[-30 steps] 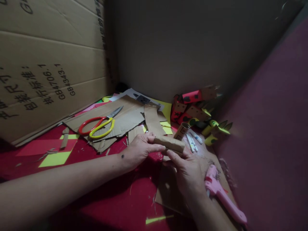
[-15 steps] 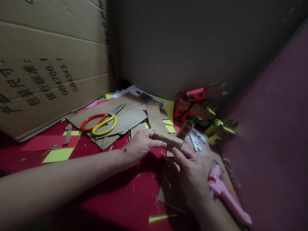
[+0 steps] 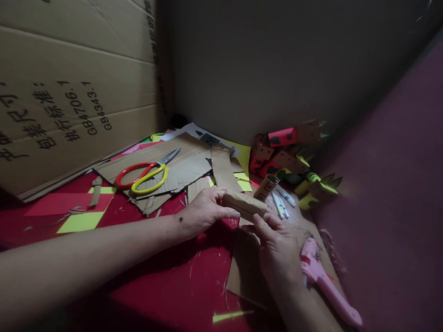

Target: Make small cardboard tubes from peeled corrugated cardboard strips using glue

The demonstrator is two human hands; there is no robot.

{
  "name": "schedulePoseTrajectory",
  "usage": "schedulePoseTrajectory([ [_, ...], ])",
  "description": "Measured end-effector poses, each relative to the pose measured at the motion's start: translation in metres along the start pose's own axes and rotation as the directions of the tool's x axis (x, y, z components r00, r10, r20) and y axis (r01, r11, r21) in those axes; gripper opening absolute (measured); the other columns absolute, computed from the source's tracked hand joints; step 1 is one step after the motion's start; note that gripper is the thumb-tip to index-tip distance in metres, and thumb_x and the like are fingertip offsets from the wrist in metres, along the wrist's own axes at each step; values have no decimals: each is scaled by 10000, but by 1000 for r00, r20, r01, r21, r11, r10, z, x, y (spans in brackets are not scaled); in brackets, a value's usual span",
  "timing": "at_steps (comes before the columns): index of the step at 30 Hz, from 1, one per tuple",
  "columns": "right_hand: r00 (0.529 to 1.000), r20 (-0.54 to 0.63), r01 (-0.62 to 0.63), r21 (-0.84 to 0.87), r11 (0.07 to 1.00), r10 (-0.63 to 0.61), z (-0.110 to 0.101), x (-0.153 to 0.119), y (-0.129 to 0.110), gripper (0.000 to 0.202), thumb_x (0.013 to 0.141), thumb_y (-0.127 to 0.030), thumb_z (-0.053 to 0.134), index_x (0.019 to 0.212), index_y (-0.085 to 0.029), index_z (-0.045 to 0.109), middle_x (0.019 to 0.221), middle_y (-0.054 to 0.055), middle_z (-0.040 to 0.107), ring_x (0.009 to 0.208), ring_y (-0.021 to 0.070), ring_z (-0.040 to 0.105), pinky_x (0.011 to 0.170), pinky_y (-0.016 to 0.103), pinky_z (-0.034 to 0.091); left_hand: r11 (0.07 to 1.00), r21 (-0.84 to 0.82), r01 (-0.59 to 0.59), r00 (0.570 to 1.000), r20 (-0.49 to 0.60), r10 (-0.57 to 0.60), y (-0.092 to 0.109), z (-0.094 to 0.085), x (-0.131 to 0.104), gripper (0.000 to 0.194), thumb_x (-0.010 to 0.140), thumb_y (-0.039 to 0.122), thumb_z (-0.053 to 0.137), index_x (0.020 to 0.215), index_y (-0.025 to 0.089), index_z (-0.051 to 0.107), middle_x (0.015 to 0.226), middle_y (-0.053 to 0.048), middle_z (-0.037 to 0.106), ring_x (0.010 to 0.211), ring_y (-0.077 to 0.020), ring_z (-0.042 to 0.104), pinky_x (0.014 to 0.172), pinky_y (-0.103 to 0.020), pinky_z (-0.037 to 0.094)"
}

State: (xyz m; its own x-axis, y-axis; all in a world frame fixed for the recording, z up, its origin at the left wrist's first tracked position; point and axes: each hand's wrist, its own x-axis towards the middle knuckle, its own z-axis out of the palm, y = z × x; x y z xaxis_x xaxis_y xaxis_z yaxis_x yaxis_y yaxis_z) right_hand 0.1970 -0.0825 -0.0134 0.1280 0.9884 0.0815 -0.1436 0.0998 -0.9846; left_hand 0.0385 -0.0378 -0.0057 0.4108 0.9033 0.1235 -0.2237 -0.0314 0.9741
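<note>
A narrow folded cardboard piece [image 3: 245, 205] is held between my two hands, tilted down toward the right. My left hand [image 3: 205, 212] has its thumb and fingers round the left end. At the right end, the thumb and fingers of my right hand [image 3: 275, 242] grip it. Just behind it stands a cardboard tube [image 3: 266, 186], leaning, with several white sticks [image 3: 281, 204] beside it. A flat cardboard sheet [image 3: 242, 272] lies under my right hand.
Scissors [image 3: 148, 180] with red and yellow handles lie on cardboard scraps [image 3: 187, 170] at the left. A pink glue gun [image 3: 325, 281] lies at the right. Decorated red pieces [image 3: 282, 137] are piled behind. A big carton [image 3: 76, 83] stands at the left.
The folded cardboard piece has shifted slightly right with my right hand. My left thumb has moved lower, showing more of the piece's near side.
</note>
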Motion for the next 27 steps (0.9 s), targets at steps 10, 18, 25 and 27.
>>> schedulePoseTrajectory([
  [10, 994, 112, -21, 91, 996, 11, 12, -9, -7, 278, 692, -168, 709, 963, -226, 691, 920, 11, 714, 850, 193, 653, 785, 314, 519, 985, 170, -43, 999, 15, 41, 5, 8, -10, 120, 675, 134, 651, 775, 154, 714, 806, -23, 642, 791, -158, 577, 725, -253, 445],
  [18, 995, 96, -39, 219, 975, 19, 8, -4, -2, 285, 686, -110, 687, 953, -208, 703, 927, 36, 727, 952, 238, 640, 897, 396, 474, 912, 370, -175, 983, 11, 184, 6, 3, -10, 80, 680, 216, 694, 748, 175, 702, 764, -8, 564, 830, -172, 508, 774, -279, 388],
  [25, 995, 98, -14, 165, 986, -3, 9, -5, -1, 294, 686, -125, 694, 968, -208, 698, 948, 31, 716, 850, 196, 650, 800, 331, 504, 953, 289, -89, 995, -23, 100, 2, -2, -8, 120, 711, 196, 656, 608, 142, 626, 672, 23, 521, 682, -116, 485, 647, -247, 368],
  [27, 998, 53, -42, 132, 990, 35, 6, -4, 1, 303, 684, -165, 710, 983, -206, 688, 947, 31, 712, 770, 176, 649, 723, 309, 514, 973, 229, -13, 998, -62, 28, 1, -3, -7, 137, 722, 219, 645, 615, 143, 604, 636, 34, 507, 618, -100, 470, 601, -238, 362],
])
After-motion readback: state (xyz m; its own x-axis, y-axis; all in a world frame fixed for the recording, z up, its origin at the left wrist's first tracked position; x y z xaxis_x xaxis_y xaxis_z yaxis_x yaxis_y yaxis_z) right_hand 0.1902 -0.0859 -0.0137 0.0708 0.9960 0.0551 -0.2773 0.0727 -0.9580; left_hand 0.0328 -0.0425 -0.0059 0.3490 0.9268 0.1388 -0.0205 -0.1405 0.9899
